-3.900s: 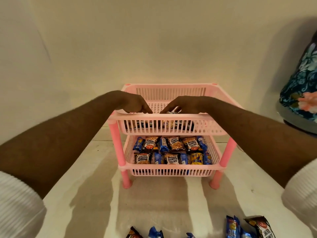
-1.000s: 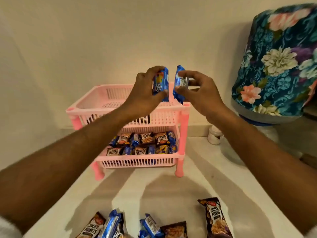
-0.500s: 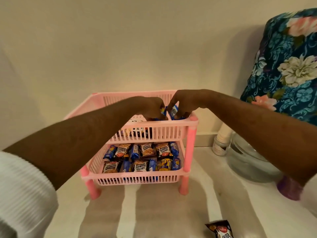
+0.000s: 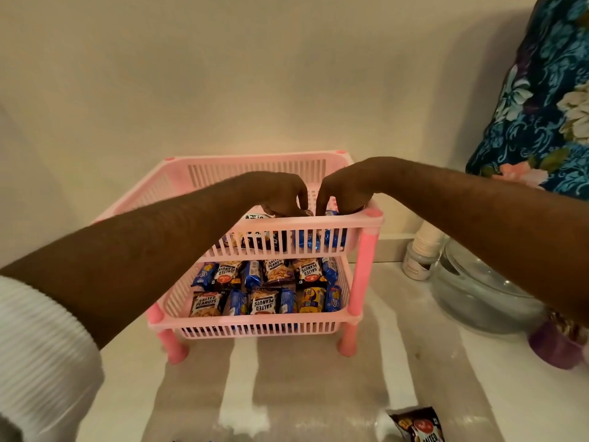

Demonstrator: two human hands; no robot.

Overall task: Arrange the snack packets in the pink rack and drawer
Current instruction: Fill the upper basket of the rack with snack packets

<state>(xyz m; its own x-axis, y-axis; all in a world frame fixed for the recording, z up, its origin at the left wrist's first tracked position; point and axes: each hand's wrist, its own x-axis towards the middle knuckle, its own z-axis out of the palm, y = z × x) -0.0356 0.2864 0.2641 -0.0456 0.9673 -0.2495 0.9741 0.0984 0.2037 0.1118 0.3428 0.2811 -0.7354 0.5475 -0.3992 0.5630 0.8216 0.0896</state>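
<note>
Both our hands have sunk deeper into the upper tier of the pink rack (image 4: 369,215) since half a second ago. Left hand (image 4: 280,194) and right hand (image 4: 344,189): fingers curled downward onto blue biscuit packets (image 4: 331,239) at the tier's front right; whether they pinch them, we cannot tell. Lower tier (image 4: 255,328) holds two rows of salted peanut packets (image 4: 204,304) and blue packets. One peanut packet (image 4: 417,425) lies on the desk (image 4: 302,393).
</note>
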